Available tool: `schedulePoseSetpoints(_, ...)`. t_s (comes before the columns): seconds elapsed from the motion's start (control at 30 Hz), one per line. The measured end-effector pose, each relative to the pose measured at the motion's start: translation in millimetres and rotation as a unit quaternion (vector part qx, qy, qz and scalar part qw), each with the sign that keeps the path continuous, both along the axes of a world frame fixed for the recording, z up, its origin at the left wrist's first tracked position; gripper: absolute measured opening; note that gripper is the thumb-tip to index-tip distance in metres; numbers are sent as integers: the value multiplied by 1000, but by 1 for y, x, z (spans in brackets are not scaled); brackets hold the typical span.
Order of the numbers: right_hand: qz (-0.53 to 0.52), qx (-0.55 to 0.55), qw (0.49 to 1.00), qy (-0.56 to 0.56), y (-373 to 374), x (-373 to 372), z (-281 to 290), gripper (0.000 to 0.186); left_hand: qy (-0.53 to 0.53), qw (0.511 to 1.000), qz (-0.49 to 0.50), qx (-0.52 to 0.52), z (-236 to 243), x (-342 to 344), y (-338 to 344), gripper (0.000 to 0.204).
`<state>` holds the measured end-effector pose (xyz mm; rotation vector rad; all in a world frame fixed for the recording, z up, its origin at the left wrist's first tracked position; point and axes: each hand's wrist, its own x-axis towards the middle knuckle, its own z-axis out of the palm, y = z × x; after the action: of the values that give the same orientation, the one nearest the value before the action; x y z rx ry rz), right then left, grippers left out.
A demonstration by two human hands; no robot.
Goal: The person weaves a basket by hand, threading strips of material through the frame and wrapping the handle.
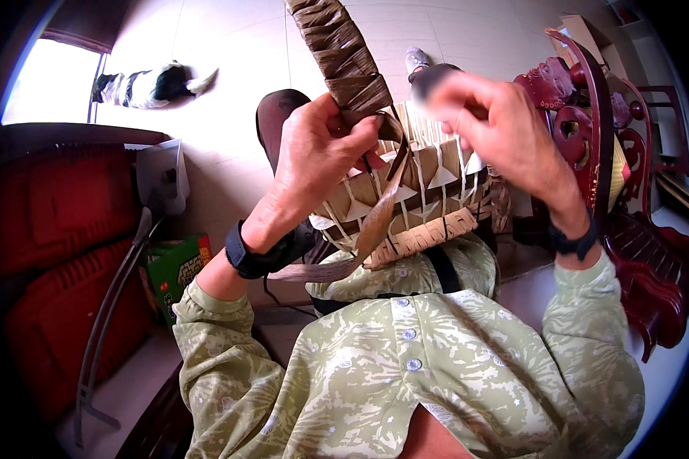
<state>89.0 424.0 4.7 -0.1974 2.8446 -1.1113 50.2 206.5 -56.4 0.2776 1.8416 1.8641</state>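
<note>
My left hand [325, 145] is closed around the lower end of a handle wrapped in brown leaf strips [344, 61], which slants up and away. From its fingers a long flat brown strip [379, 226] hangs down and curves left past my wrist. Below, a woven basket [429, 180] with pale cords and white triangular patches rests on my lap. Along its near edge runs a light tan wrapped roll [429, 237]. Raised over the basket's right side, my right hand [505, 126] has curled fingers pinched together. Motion blurs its fingertips, so anything between them cannot be made out.
Carved dark red wooden furniture [597, 138] stands close on my right. To the left are red cases [69, 206], a grey metal bar [115, 321] and a green box [176, 275]. Farther off, a black-and-white furry animal [149, 86] lies on the tiled floor [245, 46].
</note>
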Motion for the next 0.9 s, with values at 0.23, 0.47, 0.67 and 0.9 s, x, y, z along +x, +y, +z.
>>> schedulePoseSetpoints(0.23,125,-151,931,-307,0,-51,1,31,34,995,54,-83,6,3,10,20)
schedulePoseSetpoints(0.47,117,-272,745,-597,-1,-89,-27,30,-27,993,96,-59,13,8,12,17)
schedulePoseSetpoints(0.67,181,-298,656,-669,-6,-109,-45,15,-30,992,81,-89,14,6,11,18)
schedulePoseSetpoints(0.9,312,-204,652,-660,-16,-123,-66,6,-56,995,72,-39,17,16,5,21)
